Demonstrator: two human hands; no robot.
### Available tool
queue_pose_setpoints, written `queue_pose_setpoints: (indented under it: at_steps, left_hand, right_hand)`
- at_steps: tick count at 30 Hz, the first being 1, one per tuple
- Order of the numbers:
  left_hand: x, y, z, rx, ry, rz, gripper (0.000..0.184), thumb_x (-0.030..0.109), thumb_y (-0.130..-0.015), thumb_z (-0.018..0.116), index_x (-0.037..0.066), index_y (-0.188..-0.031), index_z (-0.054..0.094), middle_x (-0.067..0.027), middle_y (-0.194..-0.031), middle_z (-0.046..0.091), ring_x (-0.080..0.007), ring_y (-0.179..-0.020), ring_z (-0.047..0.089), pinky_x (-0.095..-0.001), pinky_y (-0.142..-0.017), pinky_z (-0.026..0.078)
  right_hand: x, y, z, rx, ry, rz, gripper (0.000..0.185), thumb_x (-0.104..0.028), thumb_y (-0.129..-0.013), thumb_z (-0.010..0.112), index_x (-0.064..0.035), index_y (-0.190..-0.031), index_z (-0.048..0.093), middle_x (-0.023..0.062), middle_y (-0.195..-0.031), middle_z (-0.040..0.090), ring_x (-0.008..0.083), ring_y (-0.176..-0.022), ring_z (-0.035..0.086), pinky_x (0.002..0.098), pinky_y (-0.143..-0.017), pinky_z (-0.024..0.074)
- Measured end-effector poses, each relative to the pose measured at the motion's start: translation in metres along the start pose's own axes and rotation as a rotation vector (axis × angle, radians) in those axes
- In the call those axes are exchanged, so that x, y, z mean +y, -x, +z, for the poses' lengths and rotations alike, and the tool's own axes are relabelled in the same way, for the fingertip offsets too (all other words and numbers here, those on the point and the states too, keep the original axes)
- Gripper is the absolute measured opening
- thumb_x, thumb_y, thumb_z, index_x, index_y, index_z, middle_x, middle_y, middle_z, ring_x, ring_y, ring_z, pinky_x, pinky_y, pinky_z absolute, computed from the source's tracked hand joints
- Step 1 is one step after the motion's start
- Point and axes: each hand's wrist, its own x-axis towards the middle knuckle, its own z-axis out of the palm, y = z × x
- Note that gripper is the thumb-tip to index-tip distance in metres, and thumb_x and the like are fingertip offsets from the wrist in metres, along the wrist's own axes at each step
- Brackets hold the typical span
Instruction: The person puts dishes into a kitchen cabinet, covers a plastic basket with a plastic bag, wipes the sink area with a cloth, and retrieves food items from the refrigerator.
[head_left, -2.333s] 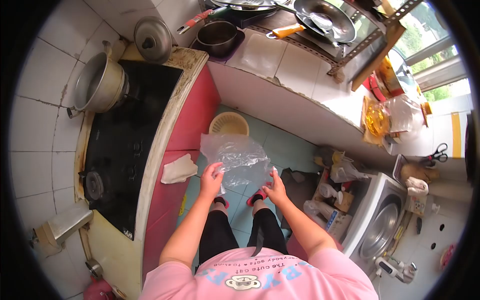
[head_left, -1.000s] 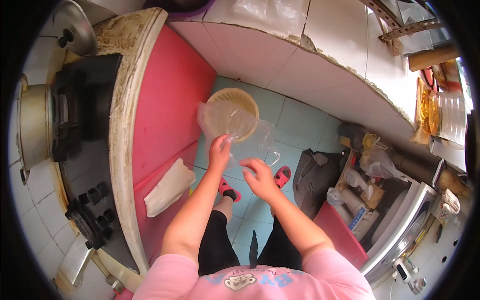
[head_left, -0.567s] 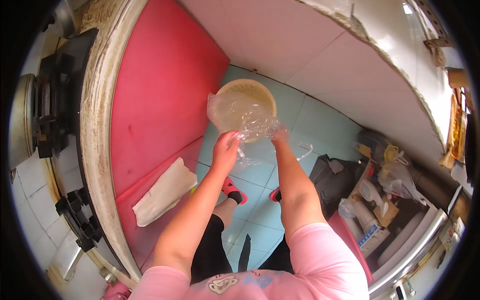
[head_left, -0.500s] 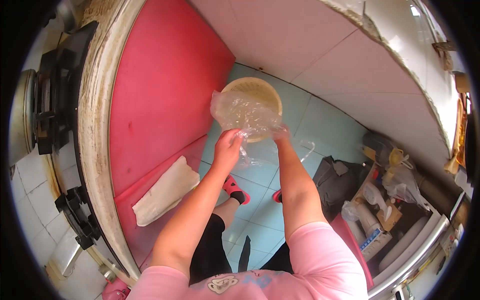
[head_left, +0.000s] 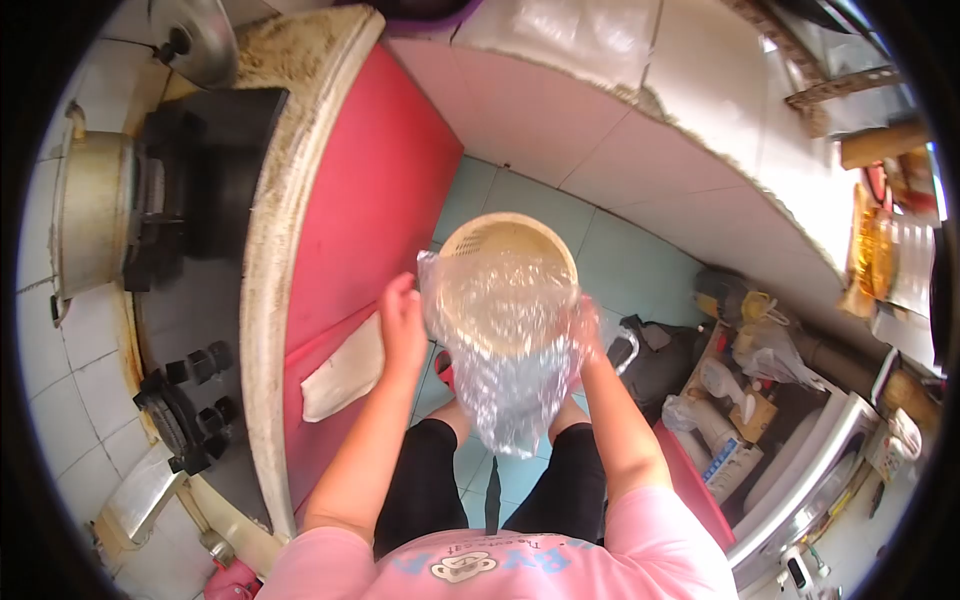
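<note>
A clear plastic bag (head_left: 510, 400) hangs spread between my two hands, crumpled and shiny. My left hand (head_left: 402, 325) is at its left edge with the fingers curled in on the plastic. At the right edge my right hand (head_left: 585, 335) is closed on the bag, its fingers partly blurred and behind the film. A round cream-coloured plastic basket (head_left: 510, 223) with slotted sides shows beyond the bag. Its far rim is plain to see, while the near part appears only through the plastic.
A red panel (head_left: 370, 170) stands at left under a worn counter edge (head_left: 270, 260). On the counter are a black stove (head_left: 215, 190) and a metal pot (head_left: 95, 210). A whitish cloth-like piece (head_left: 340, 375) lies low at left. A cluttered box (head_left: 725, 450) sits at right.
My hands have moved apart and nearer to me, spreading the bag wider so that it hangs lower. The view has shifted, showing more of the stove, and the basket looks larger.
</note>
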Motion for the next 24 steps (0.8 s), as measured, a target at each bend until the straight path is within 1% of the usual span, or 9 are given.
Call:
queue_pose_setpoints:
  at_steps: [5,6,8,11,13,15,17,19,24]
  left_hand:
    - [0.009,0.058,0.069,-0.242,-0.021,0.137,0.045,0.032,-0.097,0.043,0.006,-0.134,0.042,-0.0163,-0.136,0.043,-0.0292,-0.125,0.043,-0.0414,-0.104,0.035]
    - [0.02,0.054,0.076,-0.253,-0.007,0.153,0.045,0.032,-0.097,0.043,0.006,-0.134,0.042,-0.0163,-0.136,0.043,-0.0292,-0.125,0.043,-0.0414,-0.104,0.035]
    - [0.045,0.044,0.089,-0.408,0.207,-0.632,0.053,0.043,-0.095,0.043,0.011,-0.137,0.039,-0.0171,-0.139,0.039,-0.0324,-0.13,0.038,-0.0517,-0.102,0.034]
    - [0.029,0.04,0.098,-0.71,0.083,-0.808,0.058,0.049,-0.093,0.042,0.015,-0.139,0.037,-0.0173,-0.139,0.04,-0.0347,-0.126,0.041,-0.0594,-0.094,0.038]
    - [0.077,0.046,0.088,-0.863,-0.171,-0.712,0.055,0.046,-0.092,0.045,0.009,-0.133,0.043,-0.0185,-0.133,0.046,-0.0339,-0.118,0.049,-0.0533,-0.09,0.043]
    - [0.127,0.062,0.068,-0.606,-0.762,-0.095,0.044,0.036,-0.091,0.05,0.004,-0.121,0.052,-0.0186,-0.112,0.058,-0.0326,-0.1,0.059,-0.0443,-0.084,0.048]
    - [0.218,0.121,0.036,-0.119,-0.487,0.367,0.025,0.021,-0.088,0.055,0.001,-0.103,0.057,-0.0164,-0.089,0.06,-0.033,-0.084,0.06,-0.0389,-0.077,0.049]
    - [0.274,0.172,0.037,-0.126,-0.049,0.475,0.013,0.012,-0.086,0.056,0.002,-0.094,0.055,-0.0156,-0.084,0.057,-0.0324,-0.078,0.058,-0.0403,-0.072,0.048]
    - [0.31,0.29,0.097,-0.43,-0.074,0.764,0.012,0.008,-0.085,0.053,0.002,-0.097,0.054,-0.0195,-0.094,0.057,-0.0366,-0.087,0.056,-0.0442,-0.079,0.046]
  right_hand:
    - [-0.086,0.099,-0.055,-0.055,-0.269,0.099,0.03,-0.018,-0.081,0.064,-0.0065,-0.108,0.057,0.01,-0.088,0.062,0.026,-0.083,0.061,0.0369,-0.072,0.052]
    - [-0.113,0.117,-0.065,-0.015,0.091,-0.002,0.036,-0.018,-0.078,0.067,-0.0058,-0.111,0.058,0.0145,-0.095,0.063,0.0298,-0.091,0.06,0.0392,-0.078,0.0511]
    - [-0.196,0.156,-0.083,-0.038,0.492,-0.155,0.053,-0.02,-0.069,0.07,-0.0019,-0.117,0.059,0.025,-0.115,0.059,0.0382,-0.113,0.053,0.0436,-0.094,0.0449]
    - [-0.2,0.175,-0.1,0.048,0.77,-0.444,0.054,-0.018,-0.069,0.071,0.0001,-0.118,0.056,0.0216,-0.113,0.06,0.038,-0.104,0.058,0.0426,-0.09,0.047]
    - [-0.22,0.182,-0.106,0.096,0.594,-0.343,0.053,-0.021,-0.069,0.073,0.0004,-0.115,0.058,0.0236,-0.114,0.058,0.0392,-0.106,0.055,0.0443,-0.091,0.0455]
    - [-0.252,0.187,-0.116,-0.027,0.663,-0.082,0.048,-0.02,-0.069,0.072,0.0014,-0.109,0.059,0.0249,-0.111,0.06,0.0403,-0.103,0.057,0.0445,-0.087,0.0467]
    - [-0.242,0.192,-0.122,0.161,0.631,-0.432,0.041,-0.02,-0.068,0.072,0.0023,-0.101,0.061,0.0252,-0.1,0.063,0.0413,-0.093,0.06,0.0447,-0.081,0.0492]
    - [-0.275,0.193,-0.124,0.052,0.666,-0.092,0.034,-0.015,-0.069,0.063,0.0045,-0.096,0.062,0.0261,-0.094,0.064,0.042,-0.092,0.061,0.0452,-0.081,0.0494]
    - [-0.291,0.2,-0.135,0.09,0.503,-0.064,0.029,-0.014,-0.071,0.061,0.0044,-0.093,0.062,0.0274,-0.098,0.063,0.0413,-0.097,0.06,0.0471,-0.083,0.0477]
